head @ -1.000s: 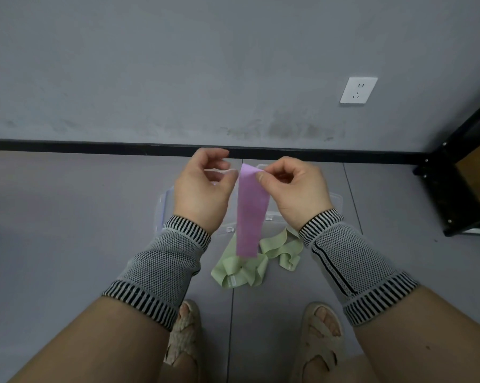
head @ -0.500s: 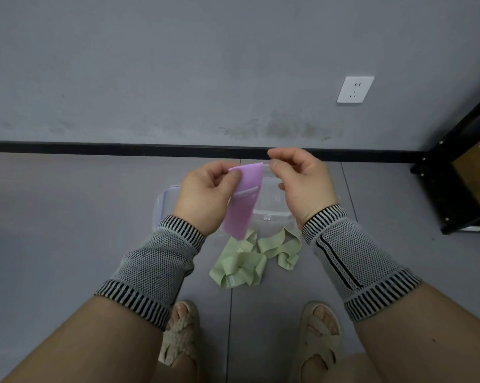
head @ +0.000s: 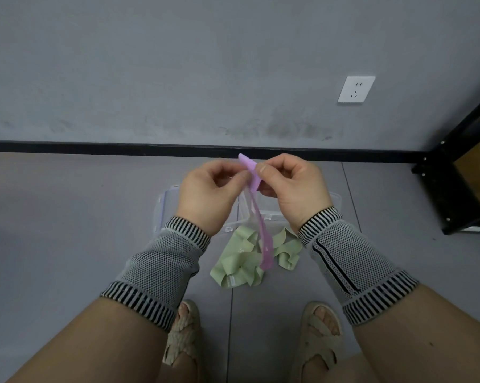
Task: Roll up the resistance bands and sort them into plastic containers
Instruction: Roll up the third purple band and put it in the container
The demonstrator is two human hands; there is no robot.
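Holding: both hands pinch the top end of a thin purple rubber resistance band.
Left hand: thumb and curled fingers clamped on the band's top.
Right hand: thumb and forefinger clamped beside it.
Band: hangs edge-on above the clear plastic containers.
Green bands: a loose pale pile just nearer than the containers.

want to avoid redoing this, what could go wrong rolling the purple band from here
The purple band is pinched only at its top end between the left hand and right hand, so that small grip may slip. Its long tail hangs loose and twisted, so the roll could start crooked. The tail also dangles over the green bands and might snag them.
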